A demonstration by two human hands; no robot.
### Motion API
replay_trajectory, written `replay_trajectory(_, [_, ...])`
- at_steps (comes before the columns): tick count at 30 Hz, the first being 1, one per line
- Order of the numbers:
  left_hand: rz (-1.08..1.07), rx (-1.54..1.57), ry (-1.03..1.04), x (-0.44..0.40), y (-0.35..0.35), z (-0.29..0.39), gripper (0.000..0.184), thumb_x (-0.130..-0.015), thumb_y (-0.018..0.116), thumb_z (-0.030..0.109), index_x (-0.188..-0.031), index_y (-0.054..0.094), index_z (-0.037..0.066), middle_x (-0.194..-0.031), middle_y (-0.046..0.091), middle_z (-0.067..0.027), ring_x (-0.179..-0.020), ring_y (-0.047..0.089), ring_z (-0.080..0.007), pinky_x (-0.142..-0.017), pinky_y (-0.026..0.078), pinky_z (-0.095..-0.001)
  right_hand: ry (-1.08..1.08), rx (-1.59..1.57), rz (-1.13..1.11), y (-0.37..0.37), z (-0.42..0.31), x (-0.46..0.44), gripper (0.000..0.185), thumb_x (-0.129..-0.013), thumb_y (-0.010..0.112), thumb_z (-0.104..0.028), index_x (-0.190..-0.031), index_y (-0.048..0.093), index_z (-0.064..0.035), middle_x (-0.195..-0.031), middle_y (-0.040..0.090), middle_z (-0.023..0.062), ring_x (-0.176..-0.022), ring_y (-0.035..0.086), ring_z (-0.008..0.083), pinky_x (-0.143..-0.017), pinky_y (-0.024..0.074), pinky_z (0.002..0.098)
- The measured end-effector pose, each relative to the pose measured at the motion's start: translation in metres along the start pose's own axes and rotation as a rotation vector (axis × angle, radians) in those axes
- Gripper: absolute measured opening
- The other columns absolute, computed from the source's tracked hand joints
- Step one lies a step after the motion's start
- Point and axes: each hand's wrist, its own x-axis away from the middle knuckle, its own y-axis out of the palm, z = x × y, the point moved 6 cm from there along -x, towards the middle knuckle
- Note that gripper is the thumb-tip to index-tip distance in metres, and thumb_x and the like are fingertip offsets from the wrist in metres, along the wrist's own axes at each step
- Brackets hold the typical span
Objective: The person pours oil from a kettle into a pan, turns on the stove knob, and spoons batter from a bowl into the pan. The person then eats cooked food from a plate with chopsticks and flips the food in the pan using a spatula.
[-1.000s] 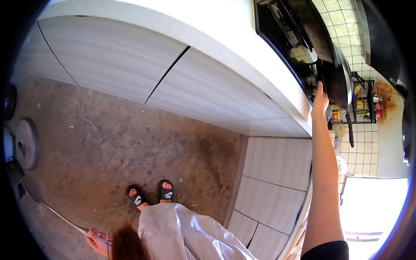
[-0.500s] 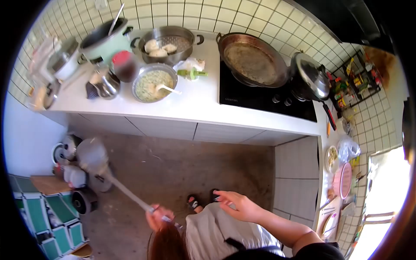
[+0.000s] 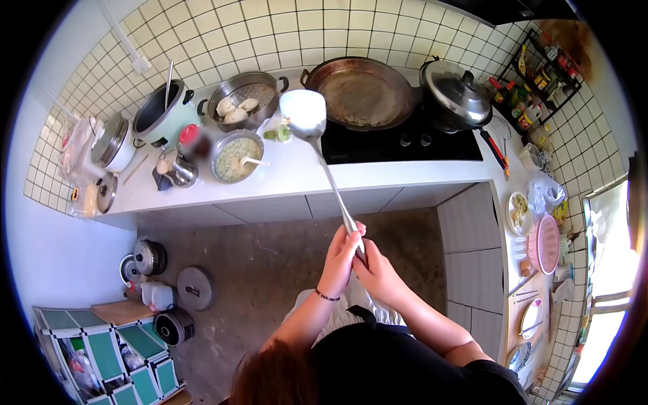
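A long metal spatula (image 3: 330, 174) is held out in front of me, its broad shiny head raised over the counter's edge beside the pan. My left hand (image 3: 343, 254) is wrapped round the handle. Close against it, my right hand (image 3: 375, 270) has its fingers closed at the handle's end. Beyond the spatula a large round pan (image 3: 364, 93) sits on the black stove (image 3: 398, 145). Left of the spatula head are a bowl of green-flecked batter (image 3: 237, 156) with a white spoon and a steamer pot (image 3: 244, 101) holding several pale dough pieces.
A lidded pan (image 3: 457, 91) stands right of the large pan. On the left counter are a rice cooker (image 3: 165, 115), a metal jug (image 3: 177, 169) and a red-lidded jar (image 3: 190, 133). A pink basket (image 3: 545, 244) is at right. Pots and a round lid (image 3: 196, 287) lie on the floor.
The spatula has swung up from the lower left to over the counter. My right hand, earlier at the stove and then free, has come to the handle beside my left. The view has shifted.
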Motion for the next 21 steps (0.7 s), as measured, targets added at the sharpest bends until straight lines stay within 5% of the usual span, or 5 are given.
replay_trajectory(3, [-0.091, -0.042, -0.072, -0.052, 0.025, -0.012, 0.031, -0.095, 0.049, 0.027, -0.117, 0.051, 0.004, -0.106, 0.053, -0.0024, -0.099, 0.048, -0.0095, -0.088, 0.038, -0.023, 0.115, -0.048, 0.089, -0.041, 0.013, -0.035, 0.029, -0.09, 0.052, -0.014, -0.112, 0.045, 0.0029, -0.081, 0.061, 0.0239, -0.074, 0.063, 0.0363, -0.065, 0.0473, 0.0396])
replay_trajectory(7, [-0.258, -0.193, -0.066, -0.128, 0.06, -0.016, 0.045, -0.098, 0.04, 0.034, -0.133, 0.042, 0.004, -0.115, 0.051, -0.0063, -0.101, 0.048, -0.0121, -0.089, 0.04, -0.0251, -0.056, -0.011, 0.267, -0.117, 0.003, -0.094, 0.029, -0.089, 0.055, -0.014, -0.111, 0.052, 0.0042, -0.081, 0.061, 0.0243, -0.071, 0.064, 0.0325, -0.063, 0.0491, 0.0355])
replay_trajectory(11, [-0.299, -0.342, -0.035, -0.163, 0.047, -0.001, 0.047, -0.1, 0.034, 0.036, -0.132, 0.042, 0.002, -0.116, 0.051, -0.0074, -0.097, 0.05, -0.0128, -0.087, 0.042, -0.0264, -0.094, 0.412, 0.394, -0.2, 0.006, -0.164, 0.036, -0.086, 0.057, -0.015, -0.119, 0.054, 0.0004, -0.097, 0.062, 0.0249, -0.087, 0.062, 0.0387, -0.073, 0.0498, 0.0383])
replay_trajectory(21, [0.301, -0.438, 0.001, -0.117, -0.097, 0.053, 0.026, -0.098, 0.041, 0.019, -0.106, 0.059, 0.002, -0.088, 0.055, 0.001, -0.073, 0.045, -0.0047, -0.068, 0.039, -0.0186, -0.048, 0.66, 0.29, -0.234, 0.018, -0.303, 0.035, -0.085, 0.056, -0.02, -0.117, 0.058, -0.0049, -0.1, 0.062, 0.0224, -0.092, 0.059, 0.0395, -0.078, 0.0488, 0.0407])
